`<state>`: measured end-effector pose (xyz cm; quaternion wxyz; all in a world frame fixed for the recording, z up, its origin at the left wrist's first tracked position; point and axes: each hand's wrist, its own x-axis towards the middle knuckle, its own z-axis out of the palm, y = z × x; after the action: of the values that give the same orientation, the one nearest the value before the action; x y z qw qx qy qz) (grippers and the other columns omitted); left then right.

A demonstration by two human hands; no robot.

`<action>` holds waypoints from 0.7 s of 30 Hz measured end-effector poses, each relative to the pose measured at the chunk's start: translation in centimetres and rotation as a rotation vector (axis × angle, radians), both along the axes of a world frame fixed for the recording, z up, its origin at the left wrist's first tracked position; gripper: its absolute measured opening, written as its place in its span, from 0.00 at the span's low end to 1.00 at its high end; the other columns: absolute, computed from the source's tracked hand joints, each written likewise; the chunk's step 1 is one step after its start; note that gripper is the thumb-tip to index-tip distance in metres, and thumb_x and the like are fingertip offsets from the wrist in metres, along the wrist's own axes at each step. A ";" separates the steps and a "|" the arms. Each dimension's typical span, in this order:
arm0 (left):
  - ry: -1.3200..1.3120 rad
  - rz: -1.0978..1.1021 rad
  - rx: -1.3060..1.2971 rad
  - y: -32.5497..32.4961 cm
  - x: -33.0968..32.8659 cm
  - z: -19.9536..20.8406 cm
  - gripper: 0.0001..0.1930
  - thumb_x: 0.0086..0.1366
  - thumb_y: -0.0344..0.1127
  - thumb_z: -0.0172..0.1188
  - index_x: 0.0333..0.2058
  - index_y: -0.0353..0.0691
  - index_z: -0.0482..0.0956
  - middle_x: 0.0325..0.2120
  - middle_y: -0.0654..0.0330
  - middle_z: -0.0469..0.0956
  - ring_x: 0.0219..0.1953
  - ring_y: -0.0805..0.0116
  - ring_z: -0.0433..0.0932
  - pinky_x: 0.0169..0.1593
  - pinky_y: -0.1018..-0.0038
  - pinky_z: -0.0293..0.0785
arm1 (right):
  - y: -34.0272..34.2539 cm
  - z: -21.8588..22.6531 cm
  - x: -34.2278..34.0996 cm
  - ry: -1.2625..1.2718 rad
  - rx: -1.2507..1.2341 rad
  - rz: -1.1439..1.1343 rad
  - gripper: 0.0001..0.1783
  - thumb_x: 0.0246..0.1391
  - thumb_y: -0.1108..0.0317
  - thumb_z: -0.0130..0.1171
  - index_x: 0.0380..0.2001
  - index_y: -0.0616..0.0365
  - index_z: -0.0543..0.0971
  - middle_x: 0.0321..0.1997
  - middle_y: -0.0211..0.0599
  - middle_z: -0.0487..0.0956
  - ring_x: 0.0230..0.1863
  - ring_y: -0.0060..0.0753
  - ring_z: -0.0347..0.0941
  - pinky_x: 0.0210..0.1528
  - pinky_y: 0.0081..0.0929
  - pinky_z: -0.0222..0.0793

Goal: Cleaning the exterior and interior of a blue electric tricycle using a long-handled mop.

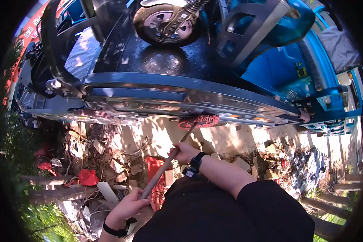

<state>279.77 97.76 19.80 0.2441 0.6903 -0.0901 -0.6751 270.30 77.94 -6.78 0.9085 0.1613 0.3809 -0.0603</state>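
A long greyish pole [161,171] slants up from lower left, with a red, shaggy mop head [198,120] at its far end. My left hand [128,206] is closed round the pole's near end. Farther up, my right hand [184,153] grips it near the middle. The mop head touches the lower side edge of a dark blue metal vehicle bed [181,85], and part of it is hidden under that edge. Dark bands sit on both my wrists.
On the bed's black checker-plate floor stands a wheel [165,25] with a spring fork. A bright blue vehicle body [276,72] is at the right. Rubble, a red plastic bag [88,177], a red sheet [155,167] and wooden posts [62,195] lie around me.
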 end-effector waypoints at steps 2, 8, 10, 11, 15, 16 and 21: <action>-0.289 -0.168 -0.015 3.3 1.2 1.7 0.14 0.57 0.34 0.52 0.38 0.34 0.61 0.16 0.62 0.67 0.18 0.72 0.68 0.22 0.76 0.63 | 2.0 2.9 3.7 -0.008 -0.060 0.122 0.05 0.52 0.73 0.44 0.29 0.61 0.59 0.26 0.37 0.61 0.29 0.33 0.61 0.43 0.44 0.63; -0.760 -0.202 -0.005 10.2 1.9 5.9 0.17 0.54 0.37 0.52 0.38 0.33 0.61 0.21 0.44 0.71 0.28 0.45 0.72 0.31 0.59 0.66 | 7.1 7.7 15.3 -0.133 -0.141 0.405 0.03 0.51 0.75 0.43 0.26 0.60 0.61 0.20 0.36 0.61 0.23 0.32 0.61 0.33 0.38 0.65; -0.919 -0.171 0.015 11.3 1.7 6.6 0.17 0.53 0.35 0.52 0.39 0.33 0.61 0.22 0.42 0.71 0.29 0.41 0.71 0.32 0.57 0.65 | 8.5 9.5 18.3 -0.187 -0.190 0.456 0.04 0.51 0.75 0.43 0.24 0.61 0.61 0.20 0.36 0.60 0.21 0.31 0.60 0.32 0.38 0.66; -0.918 -0.135 0.021 11.9 1.8 6.6 0.17 0.53 0.35 0.52 0.39 0.33 0.61 0.22 0.42 0.71 0.29 0.41 0.71 0.32 0.57 0.65 | 9.2 11.6 19.5 -0.203 -0.240 0.478 0.06 0.52 0.75 0.43 0.24 0.61 0.61 0.19 0.36 0.60 0.21 0.31 0.60 0.32 0.37 0.66; -1.074 0.043 -0.036 13.3 1.3 5.9 0.16 0.52 0.31 0.52 0.39 0.34 0.61 0.24 0.42 0.72 0.30 0.41 0.71 0.32 0.57 0.66 | 10.9 13.5 24.1 -0.277 -0.294 0.558 0.07 0.52 0.72 0.45 0.23 0.59 0.61 0.18 0.33 0.60 0.21 0.28 0.59 0.29 0.32 0.65; -1.098 0.101 -0.030 13.4 1.1 5.5 0.16 0.52 0.30 0.52 0.39 0.34 0.61 0.25 0.42 0.72 0.30 0.42 0.71 0.32 0.57 0.66 | 11.2 13.6 24.8 -0.285 -0.354 0.581 0.06 0.52 0.72 0.45 0.24 0.58 0.61 0.18 0.30 0.60 0.20 0.25 0.59 0.28 0.29 0.65; -1.109 0.189 -0.086 14.5 0.7 2.8 0.16 0.50 0.29 0.53 0.38 0.36 0.61 0.24 0.44 0.72 0.29 0.44 0.72 0.31 0.59 0.68 | 12.0 10.9 25.1 -0.346 -0.358 0.609 0.07 0.53 0.71 0.45 0.23 0.57 0.61 0.17 0.28 0.60 0.18 0.22 0.58 0.28 0.27 0.64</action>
<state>280.45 112.25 22.60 0.2475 0.9362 -0.1702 -0.1824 295.44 89.91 4.13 0.9493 -0.1124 0.2358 0.1746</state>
